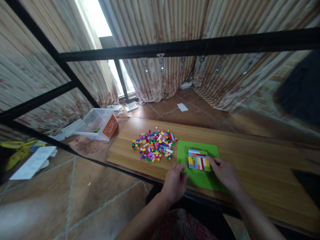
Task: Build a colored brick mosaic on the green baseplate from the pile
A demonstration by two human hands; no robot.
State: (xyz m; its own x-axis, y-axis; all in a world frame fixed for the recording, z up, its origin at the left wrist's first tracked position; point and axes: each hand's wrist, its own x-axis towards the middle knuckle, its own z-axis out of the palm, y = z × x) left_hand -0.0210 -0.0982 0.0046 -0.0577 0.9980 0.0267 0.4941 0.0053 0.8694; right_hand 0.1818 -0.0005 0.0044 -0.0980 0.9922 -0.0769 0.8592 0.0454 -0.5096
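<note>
A green studded baseplate (183, 146) lies on the wooden table. On it sits a low rectangular build of toy bricks (197, 161), in yellow, red, white, light blue and orange rows. My right hand (226, 173) reaches in from the right, thumb and fingers drawn together at the build's upper right edge. Whatever is between those fingertips is too small to make out. At the plate's left edge is my left hand (175, 183), loosely curved, fingertips and thumb apart, beside the build's lower left corner. A pile of loose toy bricks (155, 145) spreads left of the plate.
The long wooden table (250, 160) runs to the right. Beyond its left end stands a clear plastic box (96, 123) with an orange label. A black metal frame (175, 48) crosses in front of striped curtains (160, 20). White paper (182, 107) lies on the tiled floor.
</note>
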